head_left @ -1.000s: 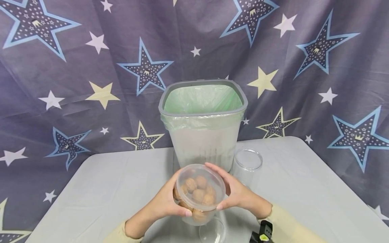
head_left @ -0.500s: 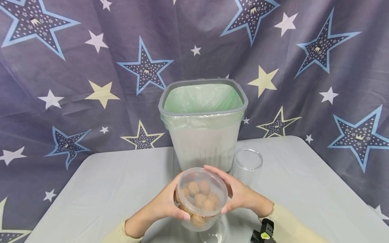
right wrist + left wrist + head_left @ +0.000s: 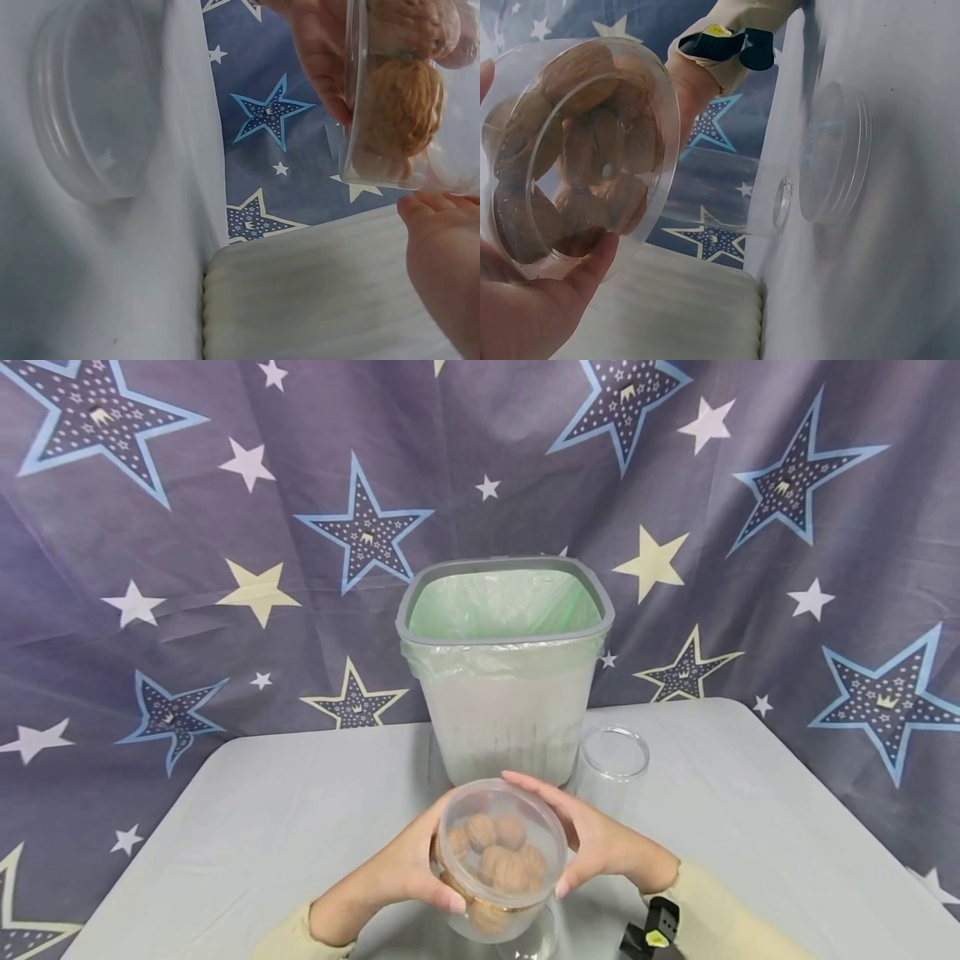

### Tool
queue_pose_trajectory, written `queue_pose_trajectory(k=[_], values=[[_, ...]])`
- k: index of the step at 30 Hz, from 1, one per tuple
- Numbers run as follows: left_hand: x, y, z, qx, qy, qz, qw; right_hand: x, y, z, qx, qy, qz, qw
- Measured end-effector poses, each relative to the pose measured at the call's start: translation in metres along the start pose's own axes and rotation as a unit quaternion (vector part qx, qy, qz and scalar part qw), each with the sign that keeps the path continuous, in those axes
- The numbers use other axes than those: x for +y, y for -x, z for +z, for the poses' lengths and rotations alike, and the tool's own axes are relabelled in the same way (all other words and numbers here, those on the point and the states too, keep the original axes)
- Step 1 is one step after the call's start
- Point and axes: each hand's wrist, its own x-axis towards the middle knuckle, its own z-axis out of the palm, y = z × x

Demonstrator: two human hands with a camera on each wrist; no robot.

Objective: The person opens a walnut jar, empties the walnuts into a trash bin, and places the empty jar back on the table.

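A clear round plastic jar (image 3: 551, 839) with a cloudy, see-through top holds several brown walnuts (image 3: 480, 832). It is held above the table near its front, tilted slightly. My left hand (image 3: 405, 860) grips the jar's left side, thumb toward me. On the opposite side my right hand (image 3: 600, 843) holds it with curled fingers and thumb. The left wrist view shows walnuts pressed near the jar's bottom (image 3: 585, 165). Beneath the jar, a clear round lid (image 3: 536, 935) lies on the table, partly hidden in the head view; the right wrist view shows that lid (image 3: 112, 105) whole.
Behind my hands stands a white trash bin (image 3: 510, 718) with a grey rim and green liner bag. Just right of it is a second clear jar (image 3: 615, 777), upright. The grey table (image 3: 300, 810) ends at a star-patterned curtain (image 3: 480, 452).
The walnut jar and both hands have moved slightly toward me and to the right, covering more of the lid below. Both hands keep their hold.
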Motion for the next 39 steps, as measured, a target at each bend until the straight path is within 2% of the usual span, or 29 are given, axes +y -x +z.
queue_pose_trajectory(k=[5, 10, 13, 17, 20, 26, 31, 33, 39], values=[[0.002, 0.000, 0.000, 0.016, -0.001, 0.015, 0.9998, -0.003, 0.000, -0.002, 0.011, 0.008, -0.006, 0.9999], [0.003, -0.002, 0.001, 0.061, -0.032, 0.011, 0.9976, -0.006, 0.000, 0.001, 0.059, 0.030, -0.004, 0.9978], [0.003, -0.003, 0.004, 0.098, -0.069, -0.003, 0.9928, -0.007, -0.001, 0.006, 0.102, 0.060, -0.001, 0.9929], [0.004, -0.003, 0.008, 0.164, -0.142, -0.027, 0.9759, -0.011, -0.005, 0.017, 0.178, 0.097, 0.031, 0.9787], [0.005, -0.003, 0.010, 0.202, -0.181, -0.038, 0.9619, -0.015, -0.007, 0.026, 0.223, 0.113, 0.065, 0.9660], [0.003, -0.005, 0.013, 0.240, -0.229, -0.027, 0.9429, -0.018, -0.013, 0.043, 0.288, 0.137, 0.115, 0.9405], [0.001, -0.006, 0.016, 0.261, -0.270, -0.021, 0.9264, -0.016, -0.016, 0.053, 0.345, 0.131, 0.138, 0.9191], [0.001, -0.005, 0.018, 0.271, -0.281, -0.029, 0.9202, -0.014, -0.018, 0.056, 0.357, 0.127, 0.136, 0.9154], [0.000, -0.006, 0.021, 0.298, -0.306, -0.048, 0.9028, -0.008, -0.020, 0.062, 0.364, 0.115, 0.129, 0.9155]])
